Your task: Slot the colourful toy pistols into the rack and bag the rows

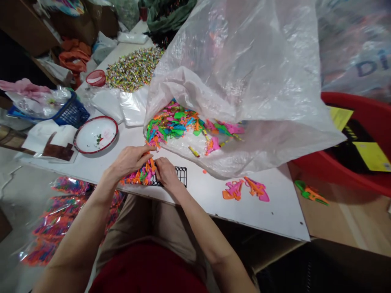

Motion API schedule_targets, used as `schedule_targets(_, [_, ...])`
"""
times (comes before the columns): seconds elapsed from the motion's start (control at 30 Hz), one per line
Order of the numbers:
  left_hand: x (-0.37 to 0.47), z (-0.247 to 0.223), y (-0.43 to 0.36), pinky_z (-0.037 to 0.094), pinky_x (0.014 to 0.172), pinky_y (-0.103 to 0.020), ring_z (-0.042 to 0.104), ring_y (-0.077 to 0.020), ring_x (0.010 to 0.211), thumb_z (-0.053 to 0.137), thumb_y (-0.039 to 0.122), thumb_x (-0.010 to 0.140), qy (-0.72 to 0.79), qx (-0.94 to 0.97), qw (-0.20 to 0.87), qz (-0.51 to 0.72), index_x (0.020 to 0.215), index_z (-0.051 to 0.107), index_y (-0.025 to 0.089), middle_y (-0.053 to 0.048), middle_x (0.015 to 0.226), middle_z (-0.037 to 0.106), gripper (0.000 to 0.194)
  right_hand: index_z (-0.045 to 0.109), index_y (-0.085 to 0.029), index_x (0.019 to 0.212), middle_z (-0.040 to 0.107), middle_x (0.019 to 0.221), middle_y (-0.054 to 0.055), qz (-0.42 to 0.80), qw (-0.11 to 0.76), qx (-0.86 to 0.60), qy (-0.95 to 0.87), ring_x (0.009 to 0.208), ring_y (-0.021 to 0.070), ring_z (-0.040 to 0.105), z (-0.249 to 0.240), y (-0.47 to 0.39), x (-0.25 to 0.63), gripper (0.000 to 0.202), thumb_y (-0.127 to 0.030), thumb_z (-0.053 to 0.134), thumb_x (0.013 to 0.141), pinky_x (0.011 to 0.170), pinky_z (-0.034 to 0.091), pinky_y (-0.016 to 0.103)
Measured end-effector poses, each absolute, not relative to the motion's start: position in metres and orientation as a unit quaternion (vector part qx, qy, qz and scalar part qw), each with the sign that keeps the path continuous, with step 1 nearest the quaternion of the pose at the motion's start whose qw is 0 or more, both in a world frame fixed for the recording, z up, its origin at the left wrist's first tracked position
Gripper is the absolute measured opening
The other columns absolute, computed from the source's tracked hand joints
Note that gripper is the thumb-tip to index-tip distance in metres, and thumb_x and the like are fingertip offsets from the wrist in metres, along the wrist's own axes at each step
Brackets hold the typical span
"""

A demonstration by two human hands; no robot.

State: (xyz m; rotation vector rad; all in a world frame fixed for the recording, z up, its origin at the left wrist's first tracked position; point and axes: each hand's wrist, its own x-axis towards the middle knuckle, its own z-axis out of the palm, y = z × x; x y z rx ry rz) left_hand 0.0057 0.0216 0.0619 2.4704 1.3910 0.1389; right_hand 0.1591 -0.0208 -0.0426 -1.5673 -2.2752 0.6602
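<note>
A black plastic grid rack (182, 176) lies at the table's front edge, its left part covered by a row of small colourful plastic toys (137, 176). My left hand (130, 160) reaches over this row, its fingers closed at an orange piece. Against the right end of the row, my right hand (166, 173) is over the rack with curled fingers; what they grip is hidden. Just beyond both hands, a large clear plastic bag (244, 81) lies with its mouth open, and a heap of loose coloured toys (175, 122) shows inside it.
Loose toys (233, 190) lie on the right of the white table (269, 219). A red tub (311, 158) stands beyond. Leftward are an enamel bowl (106, 126), a blue basket (73, 112) and a pile of small striped tubes (134, 69). Filled bags (58, 215) sit below, left.
</note>
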Motion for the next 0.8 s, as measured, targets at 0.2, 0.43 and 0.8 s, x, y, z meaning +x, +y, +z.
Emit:
schedule_targets(0.2, [0.008,0.062,0.017,0.049,0.085,-0.032,0.068,-0.0225,0.1,0.037,0.036,0.094,0.481,0.863,0.142,0.059,0.121,0.064,0.023,-0.005,0.112,0.071,0.04,0.057,-0.014,0.111,0.06,0.108,0.012,0.221,0.149,-0.537,-0.8,0.103,0.0249,0.052,-0.045,-0.018,0.159,0.02,-0.022,0.045,0.096,0.084,0.045,0.033])
schedule_targets(0.43, [0.008,0.063,0.017,0.05,0.084,-0.032,0.068,-0.0213,0.096,0.036,0.037,0.094,0.475,0.867,0.137,0.065,0.12,0.064,0.021,-0.005,0.11,0.072,0.041,0.057,-0.013,0.123,0.064,0.114,0.009,0.395,0.268,-0.433,-0.765,0.102,0.0171,0.059,-0.048,-0.009,0.185,0.028,-0.02,0.052,0.095,0.091,0.044,0.028])
schedule_targets(0.8, [0.006,0.058,0.016,0.05,0.082,-0.034,0.068,-0.0236,0.097,0.033,0.038,0.095,0.474,0.869,0.125,0.069,0.119,0.064,0.021,-0.006,0.112,0.071,0.043,0.061,-0.015,0.123,0.068,0.106,0.008,0.464,0.326,-0.422,-0.707,0.087,0.0155,0.064,-0.049,-0.014,0.183,0.037,-0.027,0.065,0.089,0.079,0.048,0.026])
